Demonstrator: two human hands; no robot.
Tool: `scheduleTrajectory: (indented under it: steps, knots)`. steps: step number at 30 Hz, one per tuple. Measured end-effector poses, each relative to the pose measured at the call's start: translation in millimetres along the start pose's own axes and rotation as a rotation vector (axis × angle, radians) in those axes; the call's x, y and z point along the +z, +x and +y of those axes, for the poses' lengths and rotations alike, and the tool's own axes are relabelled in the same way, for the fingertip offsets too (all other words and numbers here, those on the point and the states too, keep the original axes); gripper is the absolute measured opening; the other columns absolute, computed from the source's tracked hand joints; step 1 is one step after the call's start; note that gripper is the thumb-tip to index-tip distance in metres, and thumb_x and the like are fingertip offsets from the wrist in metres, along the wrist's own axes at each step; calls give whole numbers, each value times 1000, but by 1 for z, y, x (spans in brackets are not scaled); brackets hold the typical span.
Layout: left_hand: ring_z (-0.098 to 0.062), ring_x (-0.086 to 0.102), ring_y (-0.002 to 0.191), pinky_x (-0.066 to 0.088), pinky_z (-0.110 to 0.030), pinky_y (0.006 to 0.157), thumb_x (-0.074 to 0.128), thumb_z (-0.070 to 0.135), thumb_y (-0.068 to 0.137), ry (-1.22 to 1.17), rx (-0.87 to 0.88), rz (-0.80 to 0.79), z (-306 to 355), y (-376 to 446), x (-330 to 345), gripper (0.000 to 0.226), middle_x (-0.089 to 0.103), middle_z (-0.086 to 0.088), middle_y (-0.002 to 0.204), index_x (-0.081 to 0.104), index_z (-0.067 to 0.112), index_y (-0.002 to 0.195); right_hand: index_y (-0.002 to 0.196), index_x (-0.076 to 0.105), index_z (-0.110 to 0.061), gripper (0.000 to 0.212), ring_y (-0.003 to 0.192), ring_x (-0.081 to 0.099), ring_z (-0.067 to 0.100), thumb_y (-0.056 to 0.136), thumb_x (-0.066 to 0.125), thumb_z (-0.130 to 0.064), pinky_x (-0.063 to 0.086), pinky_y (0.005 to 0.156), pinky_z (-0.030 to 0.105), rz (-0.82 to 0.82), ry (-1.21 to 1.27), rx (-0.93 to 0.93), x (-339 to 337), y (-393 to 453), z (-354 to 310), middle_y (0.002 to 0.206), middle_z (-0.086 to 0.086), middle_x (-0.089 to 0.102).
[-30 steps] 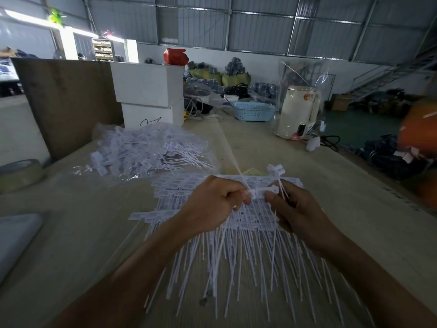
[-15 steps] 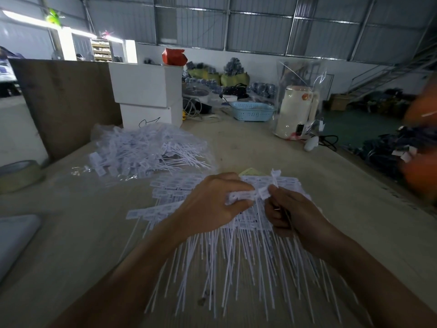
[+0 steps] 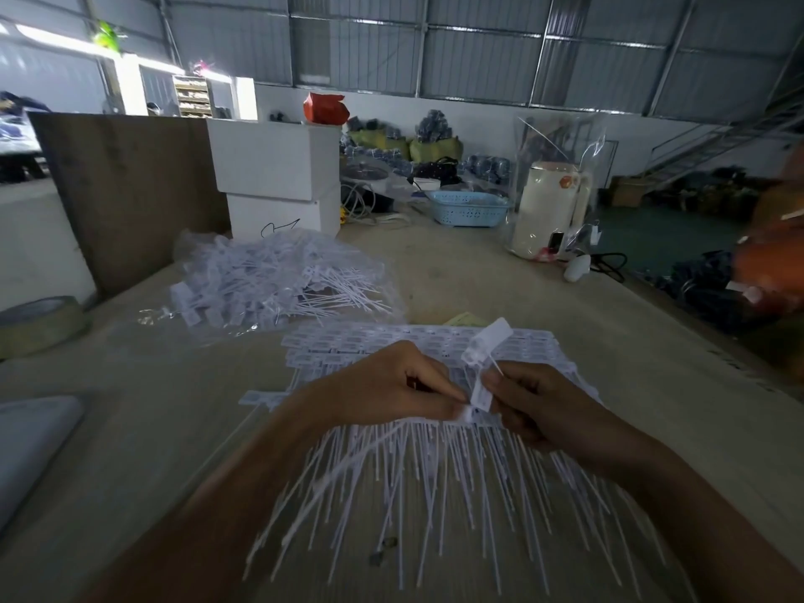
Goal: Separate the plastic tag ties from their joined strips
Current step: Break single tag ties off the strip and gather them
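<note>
Two hands are meeting over the middle of the bench [image 3: 500, 272], both pinching white plastic. Her or his left hand [image 3: 391, 387] is curling its fingers and thumb round the end of a joined strip [image 3: 417, 422], whose thin tails are fanning down toward the body. Right beside it, the right hand [image 3: 544, 406] is pinching a single tag tie [image 3: 483, 354], the flat label end sticking up and tilting to the right above the knuckles. Whether that tie is already free of the strip is hard to tell, since the two are touching at the fingertips.

Under both hands a stack of joined strips [image 3: 391, 337] is lying flat, label ends away from the person. Just beyond it to the left, a loose heap of separated ties [image 3: 278, 280] is sitting on clear plastic. Behind that heap two white boxes [image 3: 278, 180] are standing one on the other. A roll of tape [image 3: 39, 324] is resting at the far left edge. Farther back a blue basket [image 3: 467, 208] and a cream kettle [image 3: 550, 211] are standing well apart from the work.
</note>
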State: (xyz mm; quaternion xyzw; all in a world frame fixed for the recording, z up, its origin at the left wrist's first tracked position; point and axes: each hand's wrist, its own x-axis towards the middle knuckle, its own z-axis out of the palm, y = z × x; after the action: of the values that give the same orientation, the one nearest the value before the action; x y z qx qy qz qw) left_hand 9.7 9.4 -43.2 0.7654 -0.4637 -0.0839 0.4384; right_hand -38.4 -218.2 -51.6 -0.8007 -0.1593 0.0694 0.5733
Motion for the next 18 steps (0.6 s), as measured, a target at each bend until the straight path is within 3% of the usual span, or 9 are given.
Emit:
scheduleTrajectory:
  steps: [3,6,7,9,11,14,18]
  knots:
    - [-42,62,70,50,-42,63,67,7,92,-54,13,16,1,0,-2,20,70,-21,81,73,1,110,66,59,-28,36,43,21,13,99,51,-41,23,44,22,12,68,-17,-2,1,1,55,3,30]
    - [-41,55,60,44,-48,56,66,9,92,-103,42,-10,1,-2,-2,14,69,-9,72,78,14,98,72,60,-22,34,45,19,14,99,52,-41,22,44,23,-26,90,-36,-5,0,5,57,3,26]
    - [-39,56,61,43,-46,57,66,9,93,-129,37,-41,2,-2,-3,15,70,-7,74,78,16,97,73,60,-21,34,45,20,13,99,53,-42,23,43,21,-7,110,-41,-7,0,6,57,1,27]
    - [-27,64,72,49,-38,66,65,5,93,-187,33,-135,3,-3,-4,16,73,-12,88,75,2,104,69,59,-24,31,43,21,10,94,57,-43,22,40,18,119,222,-20,-17,1,4,56,-3,29]
    - [-14,67,80,50,-26,73,63,3,93,-183,53,-169,3,-3,-4,20,73,-2,93,71,-6,110,65,56,-24,31,44,20,9,92,57,-40,19,39,17,288,373,6,-35,1,2,58,-3,27]
    - [-3,62,75,45,-17,70,65,6,94,-102,67,3,2,0,-2,24,70,8,89,70,0,116,72,46,-19,31,46,13,9,98,48,-34,14,37,22,393,626,16,-56,0,7,64,-3,16]
    - [-11,63,81,45,-18,68,65,6,93,-79,25,241,-2,4,-5,28,70,-6,97,70,5,120,84,46,-14,16,52,12,7,97,46,-23,20,37,18,249,846,-9,-38,7,10,70,-3,12]
